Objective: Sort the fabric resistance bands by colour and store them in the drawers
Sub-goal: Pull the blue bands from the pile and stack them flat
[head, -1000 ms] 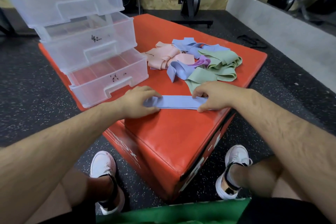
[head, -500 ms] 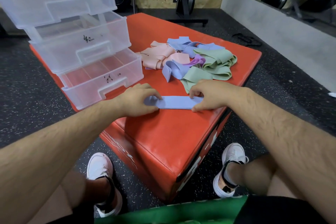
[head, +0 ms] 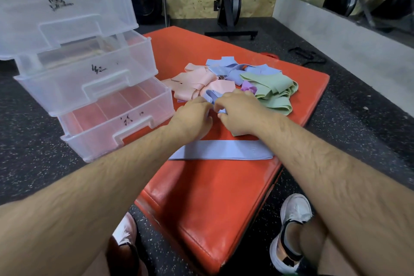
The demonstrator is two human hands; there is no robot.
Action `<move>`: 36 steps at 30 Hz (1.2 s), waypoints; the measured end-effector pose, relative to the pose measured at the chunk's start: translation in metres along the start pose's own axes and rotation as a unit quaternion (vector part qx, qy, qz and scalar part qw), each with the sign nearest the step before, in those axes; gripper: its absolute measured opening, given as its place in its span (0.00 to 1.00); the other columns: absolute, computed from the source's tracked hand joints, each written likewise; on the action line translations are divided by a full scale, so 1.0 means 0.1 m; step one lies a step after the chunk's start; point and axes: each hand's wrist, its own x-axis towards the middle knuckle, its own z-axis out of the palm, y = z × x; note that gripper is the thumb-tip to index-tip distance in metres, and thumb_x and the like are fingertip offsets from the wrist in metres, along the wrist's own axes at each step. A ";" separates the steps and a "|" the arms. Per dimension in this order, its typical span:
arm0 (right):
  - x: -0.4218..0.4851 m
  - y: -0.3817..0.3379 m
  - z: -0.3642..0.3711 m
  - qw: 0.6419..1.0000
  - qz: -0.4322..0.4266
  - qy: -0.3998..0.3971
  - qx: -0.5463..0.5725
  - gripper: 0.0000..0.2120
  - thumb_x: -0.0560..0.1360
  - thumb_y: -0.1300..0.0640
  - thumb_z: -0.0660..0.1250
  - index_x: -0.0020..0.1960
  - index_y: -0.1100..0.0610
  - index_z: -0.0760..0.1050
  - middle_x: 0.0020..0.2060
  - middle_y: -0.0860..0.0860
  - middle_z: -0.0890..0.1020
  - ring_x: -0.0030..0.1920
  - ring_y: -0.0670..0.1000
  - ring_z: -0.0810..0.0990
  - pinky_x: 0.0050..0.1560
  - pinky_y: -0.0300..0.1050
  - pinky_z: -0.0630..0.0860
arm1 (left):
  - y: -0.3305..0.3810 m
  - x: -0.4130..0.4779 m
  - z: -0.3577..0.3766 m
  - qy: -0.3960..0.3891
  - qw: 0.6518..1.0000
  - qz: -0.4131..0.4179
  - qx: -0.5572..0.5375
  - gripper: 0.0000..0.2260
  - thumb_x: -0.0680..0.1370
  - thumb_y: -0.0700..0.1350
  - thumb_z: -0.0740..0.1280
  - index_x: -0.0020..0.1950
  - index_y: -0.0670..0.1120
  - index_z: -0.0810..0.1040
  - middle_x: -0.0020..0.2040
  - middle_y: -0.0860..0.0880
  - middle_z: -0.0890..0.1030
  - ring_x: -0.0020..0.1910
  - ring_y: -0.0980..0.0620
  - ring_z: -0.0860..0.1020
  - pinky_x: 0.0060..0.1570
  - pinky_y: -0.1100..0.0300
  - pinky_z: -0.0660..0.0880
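One flattened blue band (head: 220,153) lies straight across the red box (head: 201,197), under my forearms, with neither hand on it. Beyond it sits the mixed pile: pink bands (head: 197,84), blue bands (head: 226,67), green bands (head: 272,92) and a purple band (head: 248,86). My left hand (head: 193,119) and my right hand (head: 238,111) are side by side at the pile's near edge, both gripping a crumpled blue band (head: 211,96) between them. Three clear drawers (head: 94,87) with handwritten labels stand open in steps at the left.
The red box's near corner drops off between my shoes (head: 293,215). Black speckled gym floor surrounds it. An exercise machine (head: 228,2) stands by the back wall, a weight plate (head: 145,0) leans further left, and a mirror runs along the right wall.
Both hands let go of the flattened blue band and moved forward to the pile, where they now grip another blue band. The flat band stays where it lay.
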 end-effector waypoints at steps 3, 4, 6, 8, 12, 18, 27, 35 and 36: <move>0.05 0.04 0.00 0.999 0.002 0.040 0.022 0.13 0.78 0.55 0.61 0.62 0.49 0.75 0.61 0.52 0.76 0.63 0.58 0.72 0.63 0.55 0.65 | -0.07 0.05 -0.06 0.074 0.996 0.003 -0.040 0.05 0.77 0.40 0.64 0.44 0.40 0.78 0.45 0.42 0.79 0.45 0.41 0.77 0.44 0.52 0.73; 0.07 0.05 0.00 0.998 0.011 0.058 0.034 0.16 0.78 0.55 0.63 0.65 0.50 0.73 0.63 0.52 0.74 0.65 0.58 0.71 0.64 0.55 0.65 | -0.09 0.05 -0.11 0.097 0.994 0.003 -0.055 0.05 0.77 0.40 0.65 0.43 0.41 0.78 0.43 0.44 0.79 0.44 0.42 0.78 0.44 0.51 0.73; 0.10 0.06 0.00 0.993 0.024 0.092 0.073 0.23 0.76 0.53 0.65 0.71 0.49 0.67 0.68 0.51 0.70 0.68 0.57 0.69 0.67 0.56 0.63 | -0.09 0.01 -0.24 0.129 0.988 -0.005 -0.088 0.04 0.76 0.39 0.66 0.43 0.42 0.79 0.41 0.47 0.80 0.42 0.45 0.78 0.44 0.52 0.74; 0.14 0.02 -0.05 0.986 0.013 0.107 0.124 0.28 0.76 0.51 0.66 0.74 0.45 0.64 0.72 0.47 0.68 0.70 0.56 0.65 0.68 0.55 0.61 | -0.04 -0.07 -0.39 0.150 0.979 -0.010 -0.134 0.06 0.73 0.35 0.65 0.45 0.44 0.79 0.43 0.48 0.81 0.41 0.50 0.78 0.43 0.59 0.74; 0.22 -0.09 -0.11 0.984 -0.005 0.068 0.163 0.13 0.77 0.48 0.66 0.62 0.44 0.74 0.59 0.45 0.78 0.66 0.53 0.67 0.64 0.51 0.60 | 0.05 -0.24 -0.64 0.170 0.970 -0.006 -0.173 0.10 0.73 0.34 0.65 0.49 0.48 0.74 0.43 0.52 0.78 0.38 0.58 0.74 0.37 0.71 0.68; 0.19 -0.14 -0.19 0.981 0.018 0.043 0.187 0.10 0.78 0.47 0.66 0.45 0.53 0.74 0.44 0.49 0.81 0.50 0.52 0.74 0.56 0.51 0.68 | -0.12 -0.39 -0.98 0.236 0.945 -0.076 -0.215 0.10 0.76 0.37 0.68 0.53 0.50 0.78 0.41 0.57 0.77 0.39 0.61 0.75 0.39 0.70 0.70; 0.10 0.07 -0.25 0.979 0.051 0.067 0.185 0.11 0.78 0.45 0.65 0.43 0.51 0.74 0.42 0.51 0.77 0.50 0.55 0.72 0.46 0.48 0.64 | -0.36 -0.54 -1.27 0.289 0.908 -0.126 -0.277 0.09 0.76 0.38 0.69 0.53 0.49 0.81 0.41 0.54 0.80 0.38 0.60 0.77 0.37 0.72 0.73; -0.27 0.51 -0.58 0.967 0.054 0.032 0.246 0.05 0.77 0.48 0.69 0.51 0.42 0.73 0.44 0.42 0.77 0.42 0.41 0.75 0.40 0.40 0.68 | -0.53 -0.66 -1.19 0.246 0.930 -0.121 -0.247 0.11 0.76 0.39 0.70 0.54 0.52 0.79 0.43 0.48 0.78 0.37 0.52 0.75 0.34 0.62 0.71; -0.32 0.55 -0.58 0.967 0.057 0.027 0.245 0.06 0.76 0.49 0.70 0.51 0.42 0.74 0.43 0.42 0.77 0.42 0.41 0.75 0.40 0.41 0.68 | -0.52 -0.69 -1.13 0.228 0.936 -0.124 -0.238 0.10 0.76 0.38 0.70 0.52 0.53 0.79 0.41 0.50 0.77 0.36 0.52 0.74 0.33 0.62 0.69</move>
